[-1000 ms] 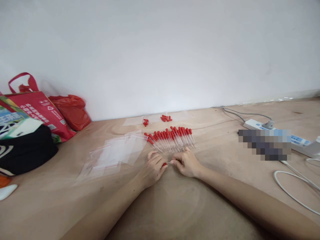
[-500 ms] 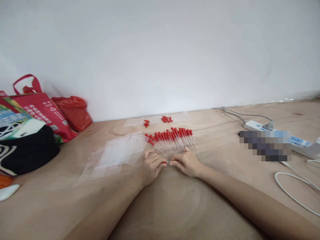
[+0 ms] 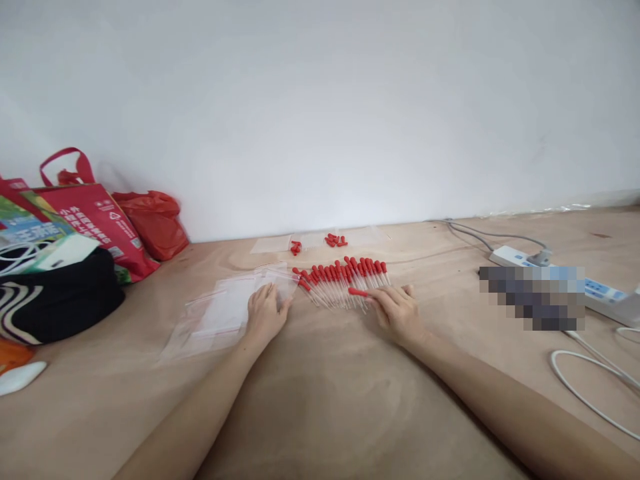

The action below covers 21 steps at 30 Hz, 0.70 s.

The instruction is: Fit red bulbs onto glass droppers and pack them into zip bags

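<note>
My right hand (image 3: 397, 312) is closed on a dropper (image 3: 357, 292), whose red rubber bulb points left out of the fingers; its glass tube is mostly hidden by the hand. Just beyond lies a row of droppers (image 3: 345, 275) side by side, red bulbs toward the wall and clear tubes toward me. My left hand (image 3: 266, 313) rests at the right edge of some clear zip bags (image 3: 220, 310), thumb apart from the fingers, with nothing visible in it. Whether its fingertips press on a bag I cannot tell.
Loose red bulbs (image 3: 334, 240) lie on clear bags by the wall. At left stand a red shopping bag (image 3: 107, 227), a red plastic bag (image 3: 157, 227) and a black cloth item (image 3: 65, 300). A power strip (image 3: 515, 257) with cables and a blurred-out object are at right.
My hands have moved apart. The left has let go of the dropper and gone left to the zip bags; the right has carried the dropper right and slightly away, to the row's near edge.
</note>
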Motion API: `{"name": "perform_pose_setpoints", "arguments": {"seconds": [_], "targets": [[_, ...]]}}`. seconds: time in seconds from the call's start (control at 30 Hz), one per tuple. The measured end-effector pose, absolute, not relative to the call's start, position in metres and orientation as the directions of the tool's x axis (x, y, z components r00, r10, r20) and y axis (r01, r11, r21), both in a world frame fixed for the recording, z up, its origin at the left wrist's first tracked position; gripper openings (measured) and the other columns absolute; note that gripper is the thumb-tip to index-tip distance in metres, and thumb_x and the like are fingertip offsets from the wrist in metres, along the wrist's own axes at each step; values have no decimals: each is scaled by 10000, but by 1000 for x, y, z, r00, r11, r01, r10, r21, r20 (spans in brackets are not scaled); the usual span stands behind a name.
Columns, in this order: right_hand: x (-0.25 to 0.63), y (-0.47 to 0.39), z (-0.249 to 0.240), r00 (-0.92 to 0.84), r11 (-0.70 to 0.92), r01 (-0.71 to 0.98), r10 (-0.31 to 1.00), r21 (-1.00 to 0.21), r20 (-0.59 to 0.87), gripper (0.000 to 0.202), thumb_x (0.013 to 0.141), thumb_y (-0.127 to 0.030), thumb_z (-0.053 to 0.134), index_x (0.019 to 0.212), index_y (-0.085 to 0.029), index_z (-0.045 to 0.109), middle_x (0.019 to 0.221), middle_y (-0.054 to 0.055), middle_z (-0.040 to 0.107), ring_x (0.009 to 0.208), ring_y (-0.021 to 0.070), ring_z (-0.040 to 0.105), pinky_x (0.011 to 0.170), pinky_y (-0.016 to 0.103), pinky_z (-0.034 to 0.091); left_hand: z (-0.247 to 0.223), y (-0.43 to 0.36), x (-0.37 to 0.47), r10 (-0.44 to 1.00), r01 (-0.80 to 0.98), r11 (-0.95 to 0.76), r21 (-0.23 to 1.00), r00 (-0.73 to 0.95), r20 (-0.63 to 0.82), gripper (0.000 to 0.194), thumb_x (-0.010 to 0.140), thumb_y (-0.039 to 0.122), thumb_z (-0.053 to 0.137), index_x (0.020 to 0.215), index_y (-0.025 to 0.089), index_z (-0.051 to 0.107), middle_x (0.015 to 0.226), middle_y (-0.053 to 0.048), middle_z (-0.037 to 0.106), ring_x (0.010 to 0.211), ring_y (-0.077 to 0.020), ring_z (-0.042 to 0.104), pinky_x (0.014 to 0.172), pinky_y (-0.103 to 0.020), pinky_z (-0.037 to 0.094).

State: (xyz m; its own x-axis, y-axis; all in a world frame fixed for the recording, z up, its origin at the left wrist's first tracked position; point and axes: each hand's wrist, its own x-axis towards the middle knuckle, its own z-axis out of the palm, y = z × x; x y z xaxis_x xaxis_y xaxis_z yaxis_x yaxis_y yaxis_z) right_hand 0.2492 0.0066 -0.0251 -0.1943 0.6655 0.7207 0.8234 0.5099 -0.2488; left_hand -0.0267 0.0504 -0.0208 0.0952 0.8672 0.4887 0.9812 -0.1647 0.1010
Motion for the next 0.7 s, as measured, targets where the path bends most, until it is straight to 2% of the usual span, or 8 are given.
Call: {"name": "perform_pose_setpoints", "arguments": {"seconds": [0.1, 0.17, 0.23, 0.4, 0.47, 0.57, 0.63, 0.7], "targets": [[259, 14, -33, 64, 468, 713, 698, -522, 713, 203, 852, -306, 392, 911, -172, 533, 730, 47, 573, 628, 140, 480, 635, 291, 314, -21, 55, -33, 934, 989, -135, 67, 104, 342, 226, 807, 289, 427, 797, 156, 610, 924, -100, 632, 926, -238, 564, 768, -325, 423], [263, 18, -38, 224, 451, 553, 730, -701, 646, 213, 829, -342, 415, 947, -178, 481, 726, 31, 537, 602, 137, 472, 595, 279, 356, -19, 53, -32, 943, 990, -125, 62, 99, 319, 236, 816, 228, 397, 737, 177, 613, 880, -74, 647, 877, -224, 587, 729, -307, 432], [265, 22, -41, 326, 437, 380, 761, -815, 560, 262, 798, -371, 455, 989, -193, 432, 715, 6, 512, 589, 130, 472, 560, 264, 376, -18, 51, -29, 942, 992, -108, 65, 82, 325, 240, 809, 196, 397, 714, 181, 617, 868, -66, 656, 820, -221, 605, 694, -301, 434], [268, 22, -43, 385, 415, 90, 824, -905, 416, 550, 713, -391, 555, 1156, -202, 292, 648, -46, 502, 588, 121, 509, 536, 240, 397, -15, 49, -32, 929, 995, -37, 91, 1, 369, 270, 823, 215, 374, 710, 174, 616, 796, -65, 672, 715, -220, 624, 617, -291, 432], [269, 20, -42, 400, 383, 30, 842, -923, 362, 626, 683, -400, 581, 1181, -195, 263, 627, -55, 517, 569, 119, 519, 512, 231, 395, -10, 50, -38, 912, 994, 5, 109, -49, 407, 287, 839, 228, 344, 755, 178, 614, 818, -61, 674, 767, -220, 624, 646, -296, 441], [269, 19, -38, 402, 322, -24, 870, -947, 285, 689, 669, -425, 583, 1203, -188, 219, 589, -72, 537, 445, 95, 463, 426, 208, 357, -2, 47, -43, 842, 982, 11, 187, -110, 529, 300, 850, 233, 317, 878, 184, 612, 967, -56, 658, 915, -207, 602, 769, -324, 456], [268, 19, -35, 388, 289, -51, 888, -956, 248, 671, 676, -453, 565, 1188, -190, 219, 556, -85, 536, 378, 78, 408, 381, 195, 323, -2, 38, -40, 772, 958, -163, 237, -25, 635, 303, 846, 235, 330, 930, 176, 616, 1026, -61, 641, 973, -197, 585, 869, -358, 436], [267, 20, -33, 382, 267, -75, 897, -961, 220, 603, 678, -478, 553, 1125, -197, 261, 522, -97, 522, 348, 71, 381, 360, 187, 302, -6, 22, -30, 708, 862, -465, 203, 224, 670, 304, 842, 229, 349, 961, 166, 622, 1038, -65, 637, 985, -189, 582, 944, -388, 396]]}}
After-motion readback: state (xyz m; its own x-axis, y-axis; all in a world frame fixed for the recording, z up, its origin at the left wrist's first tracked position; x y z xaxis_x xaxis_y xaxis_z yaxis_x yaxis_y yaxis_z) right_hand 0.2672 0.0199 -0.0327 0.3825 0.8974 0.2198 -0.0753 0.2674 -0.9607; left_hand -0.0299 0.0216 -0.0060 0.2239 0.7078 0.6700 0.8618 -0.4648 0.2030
